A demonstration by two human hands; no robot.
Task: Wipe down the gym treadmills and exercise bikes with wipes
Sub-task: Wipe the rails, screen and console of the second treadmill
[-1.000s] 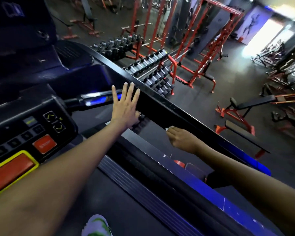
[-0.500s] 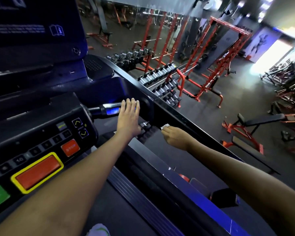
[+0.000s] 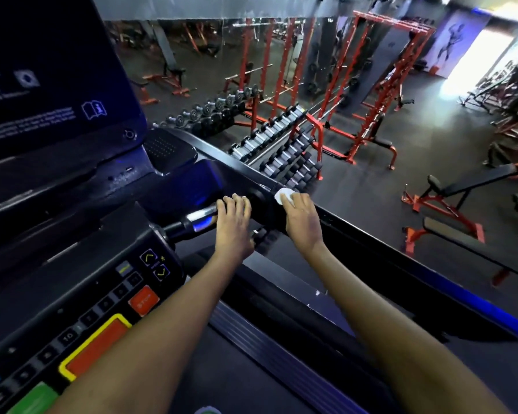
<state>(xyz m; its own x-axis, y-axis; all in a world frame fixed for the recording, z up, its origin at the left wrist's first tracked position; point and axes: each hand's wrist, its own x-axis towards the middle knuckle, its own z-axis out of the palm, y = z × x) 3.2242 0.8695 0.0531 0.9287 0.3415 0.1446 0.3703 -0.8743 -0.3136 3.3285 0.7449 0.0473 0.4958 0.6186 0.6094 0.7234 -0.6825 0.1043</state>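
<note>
Treadmill side rail wipe in progress. A small white crumpled wipe [image 3: 282, 195] is pressed onto the long black treadmill side handrail [image 3: 371, 246] by the right hand [image 3: 301, 218], up at the rail's front end where it meets the console housing. Most of the wipe is hidden under the fingers; whether they pinch it or just press it flat cannot be told.

The left hand [image 3: 232, 224] is laid over the short chrome-and-black grip bar [image 3: 192, 222] at the console's right edge, fingers curled over the top, apparently as a brace. How fully the bar is enclosed is not visible.

Risks from here, as judged:
- Grey control panel [image 3: 81, 309] with its yellow-framed red stop pad [image 3: 95, 348] and small orange stop button [image 3: 143, 300] lies directly under the left forearm. A dropped elbow could trigger a keypress.
- Wipe is small and mostly bunched, so contact patch is narrow. Strips of the rail are likely to be missed unless passes overlap.
- Wipe could slip out from under the fingers on a fast stroke along the smooth rail and fall off the outer edge to the dark gym floor [image 3: 371, 189].
- Body is leaned forward over the belt deck; footing not in view.
</note>
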